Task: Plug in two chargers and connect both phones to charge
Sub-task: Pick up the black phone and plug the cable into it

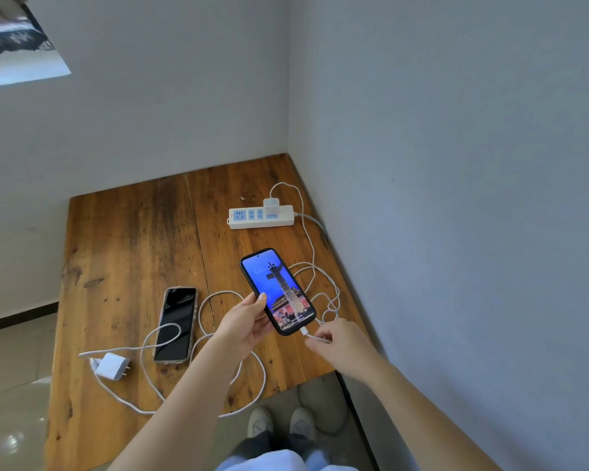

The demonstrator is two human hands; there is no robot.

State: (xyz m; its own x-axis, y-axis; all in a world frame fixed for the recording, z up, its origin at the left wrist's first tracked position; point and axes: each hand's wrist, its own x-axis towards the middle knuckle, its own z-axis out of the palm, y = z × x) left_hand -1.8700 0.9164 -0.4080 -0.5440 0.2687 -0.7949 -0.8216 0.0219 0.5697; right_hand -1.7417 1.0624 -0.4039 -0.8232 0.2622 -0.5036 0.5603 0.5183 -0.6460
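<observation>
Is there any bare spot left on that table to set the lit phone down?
Yes: the wooden table is bare along its left side and back, left of the power strip. It is crowded nearer the person, around the dark phone and unplugged charger, where white cable loops.

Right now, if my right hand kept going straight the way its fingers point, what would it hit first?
Your right hand points left, pinching the white connector at the lit phone's bottom edge. It would meet that phone first, then probably your left hand holding it, though depth is hard to judge.
</observation>
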